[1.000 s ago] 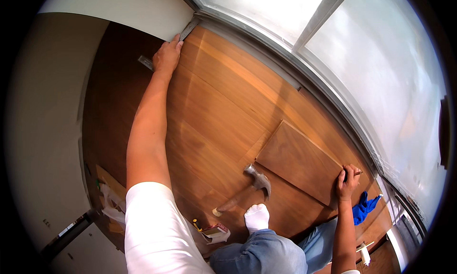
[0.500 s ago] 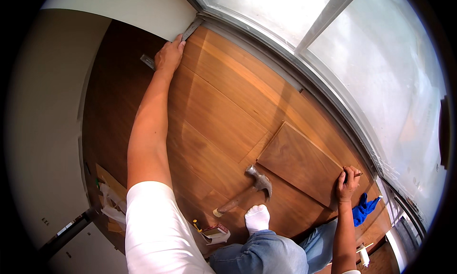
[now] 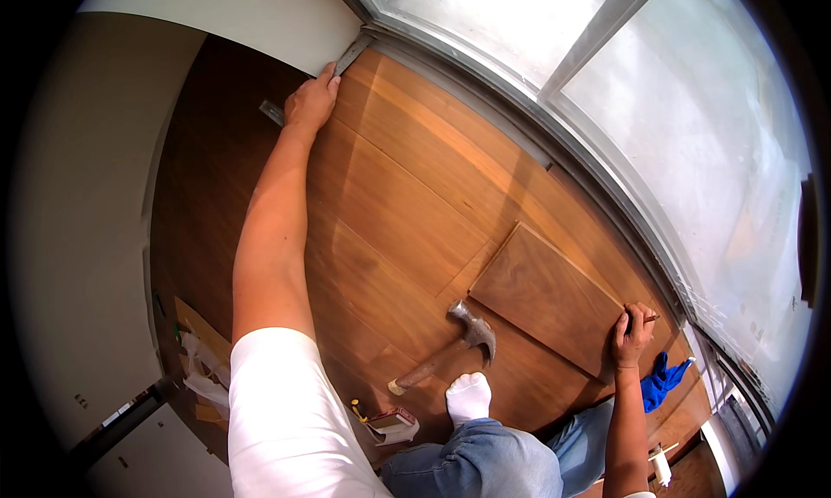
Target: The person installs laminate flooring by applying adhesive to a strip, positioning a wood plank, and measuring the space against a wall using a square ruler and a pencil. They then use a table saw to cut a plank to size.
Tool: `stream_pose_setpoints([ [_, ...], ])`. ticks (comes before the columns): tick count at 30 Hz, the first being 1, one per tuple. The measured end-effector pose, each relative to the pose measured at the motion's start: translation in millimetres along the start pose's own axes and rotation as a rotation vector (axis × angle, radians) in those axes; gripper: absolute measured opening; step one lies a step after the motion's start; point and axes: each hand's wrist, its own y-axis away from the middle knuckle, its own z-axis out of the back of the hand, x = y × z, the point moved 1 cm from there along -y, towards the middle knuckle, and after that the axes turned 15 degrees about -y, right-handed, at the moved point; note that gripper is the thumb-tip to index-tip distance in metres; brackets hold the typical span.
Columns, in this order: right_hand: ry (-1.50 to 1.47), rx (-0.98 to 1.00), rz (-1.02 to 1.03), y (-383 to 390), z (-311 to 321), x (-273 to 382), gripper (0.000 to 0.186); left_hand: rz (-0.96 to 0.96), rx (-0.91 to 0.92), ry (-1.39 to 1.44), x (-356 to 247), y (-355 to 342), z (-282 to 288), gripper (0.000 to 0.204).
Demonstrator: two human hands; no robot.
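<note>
At the far left corner, my left hand (image 3: pixel 310 104) is closed on a flat grey metal bar (image 3: pixel 353 54) lying along the floor beside the wall. Another metal piece (image 3: pixel 272 112) shows on the other side of that hand; whether the two are joined is hidden. My right hand (image 3: pixel 634 335) is closed round a thin dark pencil (image 3: pixel 651 318) and touches the right end of a loose wooden floor plank (image 3: pixel 545 299). This short plank lies on top of the laid boards. A claw hammer (image 3: pixel 450 351) rests on the floor between my arms.
A sliding glass door (image 3: pixel 675 134) and its metal track run along the far right. A blue cloth (image 3: pixel 665 382) lies by my right forearm. Near my foot sits a small red-and-white box (image 3: pixel 394 420). Cardboard scraps (image 3: pixel 203 368) lie at the left wall.
Hardly anything differs. The view has shifted very slightly; both hands keep their places and their grips.
</note>
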Motion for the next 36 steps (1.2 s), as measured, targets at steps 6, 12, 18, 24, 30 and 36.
stream_pose_setpoints([
  [6, -0.001, -0.002, 0.004, 0.2, -0.1, -1.5, 0.015, -0.004, -0.009, 0.015, 0.8, -0.2, -1.3, 0.051],
  [12, 0.007, -0.003, 0.013, 0.1, 0.5, -1.3, 0.015, -0.005, -0.029, 0.035, 2.3, 0.8, -5.7, 0.051],
  [18, -0.009, -0.002, 0.005, -0.6, 0.0, 0.7, 0.015, -0.01, -0.06, 0.026, 7.7, -0.9, -17.1, 0.05],
  [24, 0.016, 0.0, 0.006, -0.5, 1.0, -1.4, 0.015, -0.018, -0.088, 0.029, 4.9, -0.4, -17.5, 0.048],
  [30, 0.019, 0.005, 0.01, -0.6, 1.1, -0.5, 0.015, -0.001, -0.087, 0.037, 4.3, 1.5, -16.2, 0.047],
  [36, 0.016, 0.004, 0.005, 0.0, 0.9, -1.2, 0.015, -0.002, -0.081, 0.045, 4.4, 1.0, -15.7, 0.047],
])
